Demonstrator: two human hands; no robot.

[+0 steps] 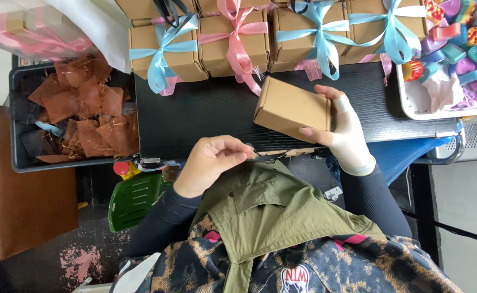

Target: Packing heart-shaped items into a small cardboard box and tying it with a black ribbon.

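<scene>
You are looking down at a black worktop (206, 116) from above your own chest. Your right hand (347, 133) holds a plain brown cardboard box (292, 108), closed and bare of ribbon, with the thumb across its far edge and the fingers under its near side. The box sits tilted, one corner raised off the worktop, likely so that a face is free to work on.

Your left hand (211, 163) is curled into a loose fist at the near edge of the worktop, fingertips pinched together. It seems to grip something thin and dark, but what it is cannot be made out.

Along the far edge stands a row of boxes tied with bows, blue ribbon (165, 49) and pink ribbon (235, 40) alternating, set back as if to keep the middle free. To the left, a dark bin (18, 122) holds brown gauze pouches (92, 116). To the right, a white tray (412, 106) holds small coloured shapes (466, 46), some heart-shaped; the frame cuts it off.

Your olive jacket hides the worktop's near edge. A clear bag at the top left is also cut off.
</scene>
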